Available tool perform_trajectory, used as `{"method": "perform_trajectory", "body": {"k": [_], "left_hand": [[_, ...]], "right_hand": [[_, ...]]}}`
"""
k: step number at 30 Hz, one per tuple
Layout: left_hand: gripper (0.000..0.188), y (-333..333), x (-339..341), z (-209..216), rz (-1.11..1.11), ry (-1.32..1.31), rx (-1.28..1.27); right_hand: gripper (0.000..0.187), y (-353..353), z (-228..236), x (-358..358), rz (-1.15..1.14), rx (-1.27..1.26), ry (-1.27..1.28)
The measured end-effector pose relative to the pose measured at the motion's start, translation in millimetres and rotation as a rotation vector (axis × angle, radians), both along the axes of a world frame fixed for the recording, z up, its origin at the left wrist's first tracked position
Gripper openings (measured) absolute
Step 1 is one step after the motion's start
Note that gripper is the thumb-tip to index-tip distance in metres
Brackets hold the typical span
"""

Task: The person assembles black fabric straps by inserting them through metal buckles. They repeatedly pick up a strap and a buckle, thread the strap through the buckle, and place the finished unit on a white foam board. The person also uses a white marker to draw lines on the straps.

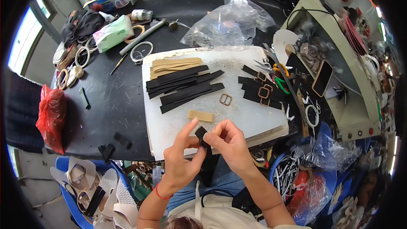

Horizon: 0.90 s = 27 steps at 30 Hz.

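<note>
A short folded black strip (201, 134) is pinched between the thumb and fingers of my right hand (229, 144). Beside it, my left hand (181, 157) has its index finger stretched out and its thumb apart, close to the strip's lower end. Just beyond that fingertip a tan strip (201, 115) lies on the white board (169, 133). Farther back are a stack of tan strips (176, 65) and several black strips (182, 85). A loose brown patterned buckle (225, 99) rests right of them. More black strips with similar buckles (265, 91) lie at the board's right.
Scissors (280, 76) and a phone (323, 77) are at the right. Clear plastic bags (231, 23) lie behind the board. At the left sit a red bag (51, 116) and tape rolls (82, 56). A blue bin (70, 199) holds light shoe parts below.
</note>
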State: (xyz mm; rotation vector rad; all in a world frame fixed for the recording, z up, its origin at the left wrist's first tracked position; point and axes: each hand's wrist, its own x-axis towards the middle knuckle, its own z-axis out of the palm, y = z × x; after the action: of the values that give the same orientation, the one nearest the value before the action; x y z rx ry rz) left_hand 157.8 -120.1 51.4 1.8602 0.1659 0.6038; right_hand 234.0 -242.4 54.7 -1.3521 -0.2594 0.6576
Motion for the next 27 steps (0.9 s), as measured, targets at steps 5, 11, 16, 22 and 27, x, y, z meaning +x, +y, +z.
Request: {"method": "perform_trajectory", "body": {"k": [5,11,16,22,27], "left_hand": [[0.062,8.0,-0.1,9.6,-0.239,0.077,-0.009],[0.038,15.8,0.1,17.1,-0.388,0.325,-0.516],[0.035,29.1,-2.7,10.3,-0.404,0.422,-0.749],[0.038,28.6,-2.7,7.9,-0.436,0.400,-0.678],[0.037,22.5,-2.2,7.8,-0.423,0.398,-0.667]], "right_hand": [[0.019,-9.0,4.3,7.7,0.029,-0.028,-0.083],[0.014,-7.1,1.1,9.6,-0.236,0.084,0.017],[0.017,-21.4,-7.2,14.3,-0.160,0.020,-0.054],[0.017,-22.5,-4.6,9.3,-0.132,0.020,-0.115],[0.017,-24.5,-0.4,4.6,-0.097,-0.028,-0.104]]}}
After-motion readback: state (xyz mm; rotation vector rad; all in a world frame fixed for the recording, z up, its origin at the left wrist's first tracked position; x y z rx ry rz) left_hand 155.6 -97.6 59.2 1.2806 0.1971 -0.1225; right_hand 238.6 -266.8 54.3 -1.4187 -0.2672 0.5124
